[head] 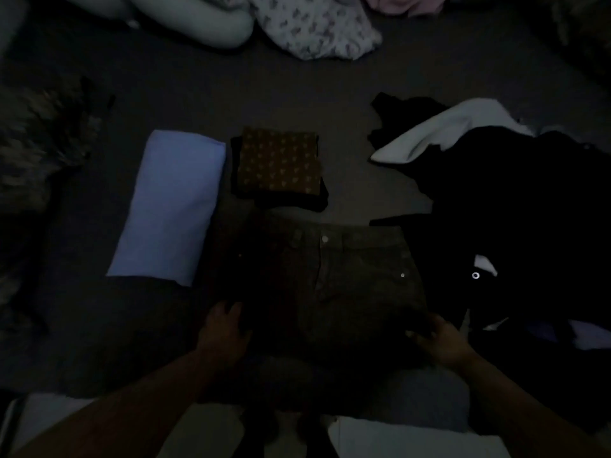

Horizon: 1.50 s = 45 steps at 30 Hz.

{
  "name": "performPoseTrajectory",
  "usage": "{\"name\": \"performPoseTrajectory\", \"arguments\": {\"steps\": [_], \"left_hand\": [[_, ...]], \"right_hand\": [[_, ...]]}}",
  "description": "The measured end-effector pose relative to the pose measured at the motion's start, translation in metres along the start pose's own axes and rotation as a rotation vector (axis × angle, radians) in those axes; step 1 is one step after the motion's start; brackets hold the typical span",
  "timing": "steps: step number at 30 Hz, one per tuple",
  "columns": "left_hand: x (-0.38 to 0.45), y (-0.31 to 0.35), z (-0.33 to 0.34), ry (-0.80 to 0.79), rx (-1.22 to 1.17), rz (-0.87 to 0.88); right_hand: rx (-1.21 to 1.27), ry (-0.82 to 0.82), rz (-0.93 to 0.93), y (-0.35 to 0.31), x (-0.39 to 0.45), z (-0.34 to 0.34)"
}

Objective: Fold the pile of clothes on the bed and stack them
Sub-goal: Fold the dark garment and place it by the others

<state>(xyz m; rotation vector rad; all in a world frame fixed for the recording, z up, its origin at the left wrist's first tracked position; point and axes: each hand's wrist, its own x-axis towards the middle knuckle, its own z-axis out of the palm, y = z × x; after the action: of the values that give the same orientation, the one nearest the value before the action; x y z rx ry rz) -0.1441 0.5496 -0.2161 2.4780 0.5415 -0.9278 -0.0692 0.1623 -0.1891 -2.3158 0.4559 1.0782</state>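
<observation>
Both forearms reach forward over the dark grey bed; the left hand lies flat, fingers spread, and the right hand rests with fingers loosely extended, both on the dark denim garment with a metal button; beyond sits a folded brown patterned cloth atop dark folded clothes.

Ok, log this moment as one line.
left hand flat on dark jeans | right hand on jeans' edge | folded stack behind | unfolded pile right
</observation>
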Motion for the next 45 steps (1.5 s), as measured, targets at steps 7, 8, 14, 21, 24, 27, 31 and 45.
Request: {"name": "performPoseTrajectory", "arguments": {"steps": [7,8,14,21,24,27,31,45], "left_hand": [[0.028,-0.02,0.023,0.173,-0.612,-0.326],[0.034,-0.018,0.023,0.177,-0.652,-0.354],[0.05,-0.026,0.031,0.106,-0.16,-0.401],[0.027,0.001,0.026,0.294,0.269,-0.114],[0.025,0.046,0.052,0.256,0.186,0.485],[0.012,0.096,0.081,-0.131,0.145,0.444],[0.019,0.115,0.098,-0.274,-0.105,0.236],[0.044,-0.042,-0.036,-0.288,-1.417,-0.372]], "right_hand": [[0.126,0.096,0.155,0.06,0.053,0.025],[0.165,0.089,0.182,0.055,0.057,0.028],[0.191,0.343,0.239,0.02,0.052,0.036],[0.172,0.326,0.168,0.016,0.033,0.023],[0.243,0.314,0.162,0.013,0.029,0.023],[0.3,0.338,0.051,-0.008,0.016,0.025],[0.437,0.273,-0.185,-0.074,-0.015,0.038],[0.04,-0.303,-0.559,-0.237,-0.011,0.223]]}}
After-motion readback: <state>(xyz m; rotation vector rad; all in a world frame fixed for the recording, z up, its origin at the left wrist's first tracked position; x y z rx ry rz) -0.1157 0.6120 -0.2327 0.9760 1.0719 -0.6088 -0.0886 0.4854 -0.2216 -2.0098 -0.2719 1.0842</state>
